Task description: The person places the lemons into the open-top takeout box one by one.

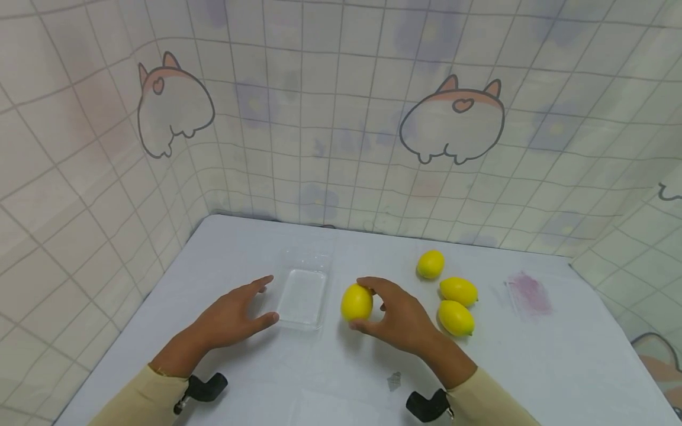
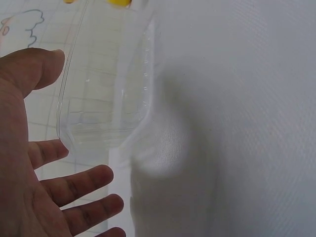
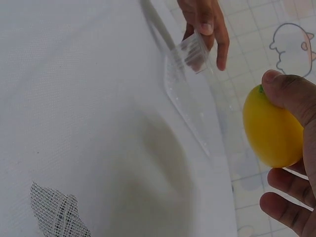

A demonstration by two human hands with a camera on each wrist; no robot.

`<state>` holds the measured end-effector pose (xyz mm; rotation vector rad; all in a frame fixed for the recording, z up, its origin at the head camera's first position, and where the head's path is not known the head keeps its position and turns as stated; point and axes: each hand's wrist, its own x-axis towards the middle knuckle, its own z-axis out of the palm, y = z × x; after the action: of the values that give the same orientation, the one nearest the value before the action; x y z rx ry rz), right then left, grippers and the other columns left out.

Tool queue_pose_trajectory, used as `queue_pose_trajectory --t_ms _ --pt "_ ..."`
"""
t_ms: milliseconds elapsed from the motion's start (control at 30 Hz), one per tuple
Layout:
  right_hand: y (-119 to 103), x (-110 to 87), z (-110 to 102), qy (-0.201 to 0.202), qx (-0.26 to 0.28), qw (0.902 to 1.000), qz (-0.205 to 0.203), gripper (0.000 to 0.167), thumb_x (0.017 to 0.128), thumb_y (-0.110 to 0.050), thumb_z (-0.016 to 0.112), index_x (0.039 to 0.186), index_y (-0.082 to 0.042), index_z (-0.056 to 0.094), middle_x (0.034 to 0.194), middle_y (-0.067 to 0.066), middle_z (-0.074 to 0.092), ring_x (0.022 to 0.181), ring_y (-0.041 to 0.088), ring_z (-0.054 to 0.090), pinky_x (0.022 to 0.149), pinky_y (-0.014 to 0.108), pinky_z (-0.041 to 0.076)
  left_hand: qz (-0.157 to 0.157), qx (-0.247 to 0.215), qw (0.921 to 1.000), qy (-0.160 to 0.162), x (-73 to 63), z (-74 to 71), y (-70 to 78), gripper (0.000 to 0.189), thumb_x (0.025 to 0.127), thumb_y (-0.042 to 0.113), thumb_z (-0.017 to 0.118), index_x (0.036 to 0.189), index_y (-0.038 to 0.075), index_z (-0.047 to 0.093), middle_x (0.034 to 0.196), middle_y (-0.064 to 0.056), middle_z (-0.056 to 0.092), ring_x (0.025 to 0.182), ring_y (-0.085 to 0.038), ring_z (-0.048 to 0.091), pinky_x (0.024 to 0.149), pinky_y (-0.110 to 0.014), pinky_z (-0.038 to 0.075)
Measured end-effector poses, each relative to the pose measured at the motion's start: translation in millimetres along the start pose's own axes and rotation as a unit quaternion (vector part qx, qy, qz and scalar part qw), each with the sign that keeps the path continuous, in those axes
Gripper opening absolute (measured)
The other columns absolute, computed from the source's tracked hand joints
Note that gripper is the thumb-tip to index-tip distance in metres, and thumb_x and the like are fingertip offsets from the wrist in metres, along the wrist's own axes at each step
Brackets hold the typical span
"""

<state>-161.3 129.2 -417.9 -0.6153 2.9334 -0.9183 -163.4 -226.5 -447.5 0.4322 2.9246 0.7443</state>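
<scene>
Left of center in head view: left hand [image 1: 229, 316], fingers spread, just beside clear box [image 1: 302, 296]; contact not certain. Risk there: skidding if bumped, being apparently light. Just below frame center: lemon [image 1: 356, 303], pinched between thumb and fingers of right hand [image 1: 399, 313], raised off table [image 1: 559, 355]. Could slip if pinch loosens on smooth skin. Farther right: three loose lemons [image 1: 459, 290], liable to roll if brushed by right forearm [image 1: 453, 361].

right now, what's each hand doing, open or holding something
Left hand: open, beside the clear rectangular plastic container.
Right hand: holding a yellow oval lemon.
</scene>
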Motion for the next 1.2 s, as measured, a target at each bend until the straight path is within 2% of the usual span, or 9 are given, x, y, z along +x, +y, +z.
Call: queue_pose_trajectory --t_ms 200,500,833,1067,1200 --pt "-2.9 4.1 3.4 0.006 0.003 1.0000 -0.006 0.080 0.078 -0.049 0.088 0.146 -0.026 0.054 0.142 -0.006 0.058 0.097 0.018 0.065 0.079 0.030 0.055 0.000 -0.007 1.0000 -0.001 -0.7 -0.5 1.0 0.087 0.093 0.060 0.067 0.159 0.015 0.037 0.152 -0.018 0.049 0.139 -0.041 0.046 0.109 -0.062 0.038" --pt "-10.1 12.0 4.8 0.000 0.008 0.9998 -0.020 0.079 0.080 -0.052 0.086 0.146 -0.024 0.054 0.142 -0.004 0.058 0.098 0.020 0.065 0.080 0.031 0.054 0.003 0.000 1.0000 -0.001 0.1 0.6 -0.6 0.087 0.092 0.061 0.067 0.159 0.014 0.038 0.151 -0.018 0.051 0.138 -0.041 0.047 0.109 -0.062 0.039" --pt "-15.9 19.0 8.8 -0.014 0.004 0.9996 -0.026 0.081 0.080 -0.052 0.085 0.148 -0.023 0.053 0.146 -0.003 0.056 0.103 0.021 0.066 0.083 0.032 0.056 0.004 -0.006 1.0000 0.001 0.5 1.2 -2.5 0.094 0.089 0.074 0.060 0.159 0.015 0.037 0.155 -0.018 0.046 0.140 -0.040 0.044 0.111 -0.061 0.037" --pt "-19.6 25.0 14.5 -0.024 0.022 0.9988 -0.037 0.079 0.081 -0.050 0.085 0.148 -0.022 0.053 0.143 -0.003 0.057 0.106 0.021 0.065 0.085 0.033 0.056 -0.005 -0.005 1.0000 -0.001 0.5 0.8 1.0 0.086 0.092 0.059 0.069 0.159 0.015 0.037 0.155 -0.018 0.046 0.140 -0.041 0.045 0.110 -0.062 0.038" --pt "-21.4 27.7 17.7 -0.026 0.036 0.9979 -0.046 0.078 0.082 -0.049 0.086 0.147 -0.020 0.054 0.146 -0.003 0.056 0.109 0.021 0.064 0.087 0.033 0.055 -0.013 0.002 0.9999 -0.004 0.9 0.5 2.9 0.086 0.092 0.059 0.069 0.160 0.017 0.037 0.155 -0.017 0.046 0.140 -0.040 0.044 0.110 -0.061 0.038"
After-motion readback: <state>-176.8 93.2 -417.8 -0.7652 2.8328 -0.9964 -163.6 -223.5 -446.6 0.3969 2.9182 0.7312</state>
